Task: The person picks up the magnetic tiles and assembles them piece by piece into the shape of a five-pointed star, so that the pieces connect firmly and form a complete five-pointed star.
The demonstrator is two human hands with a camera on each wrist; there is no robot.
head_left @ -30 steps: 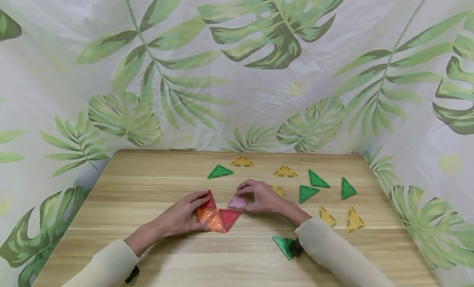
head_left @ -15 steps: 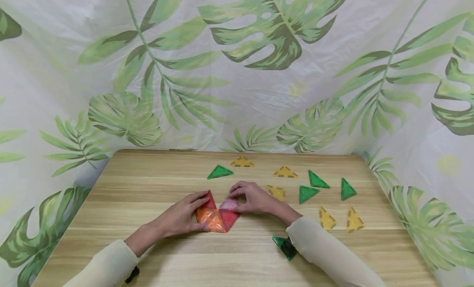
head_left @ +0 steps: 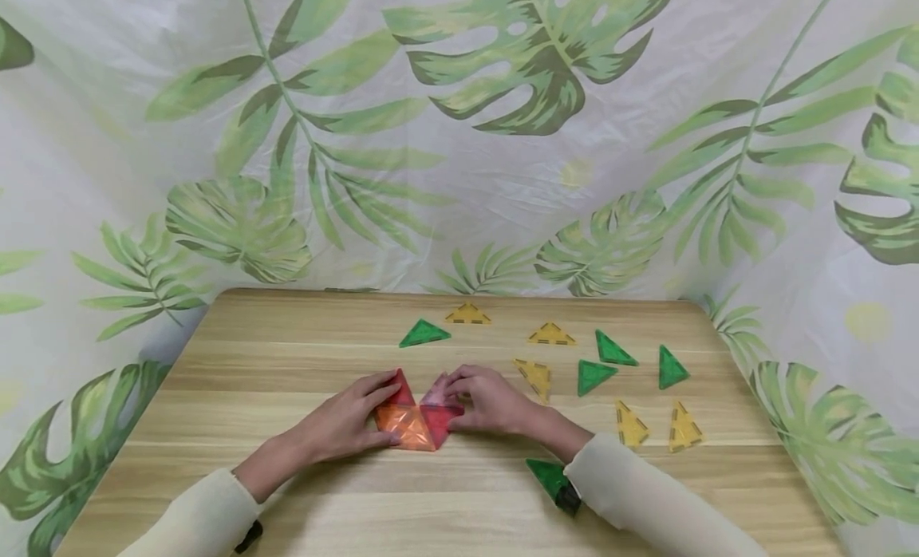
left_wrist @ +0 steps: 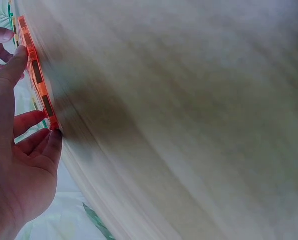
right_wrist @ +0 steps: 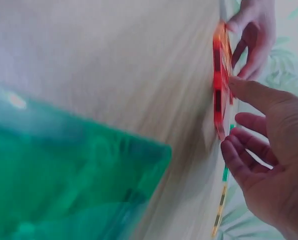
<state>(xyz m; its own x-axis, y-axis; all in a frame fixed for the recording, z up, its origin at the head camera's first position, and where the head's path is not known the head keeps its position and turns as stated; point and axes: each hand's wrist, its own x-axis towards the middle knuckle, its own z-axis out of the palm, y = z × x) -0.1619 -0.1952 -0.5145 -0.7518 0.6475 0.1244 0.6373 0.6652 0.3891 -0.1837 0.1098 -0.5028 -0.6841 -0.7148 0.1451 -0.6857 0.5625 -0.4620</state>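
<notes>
While the pink tile [head_left: 434, 396] is pinched at the far side of the right red tile [head_left: 435, 423], its seam is partly hidden by the bent fingers of the half-closed right hand [head_left: 491, 399], and whether the edges are flush cannot be told. If it is pushed unevenly, it could be tipped over the red edge or set askew; this might be worsened by the dark inserts seen in the tile edges, judged to be magnets. The orange tile [head_left: 405, 428] and the left red tile [head_left: 404, 391] are held between thumb and curled fingers by the left hand [head_left: 345, 420]; were that grip loosened, the cluster could be twisted on the table [head_left: 359, 501]. Farther out, the near green tile [head_left: 543, 473] is partly covered by the wrist camera [head_left: 567, 497] and could be dragged by it. The nearest yellow tile [head_left: 538, 375] might be knocked if the right hand were lifted carelessly.
</notes>
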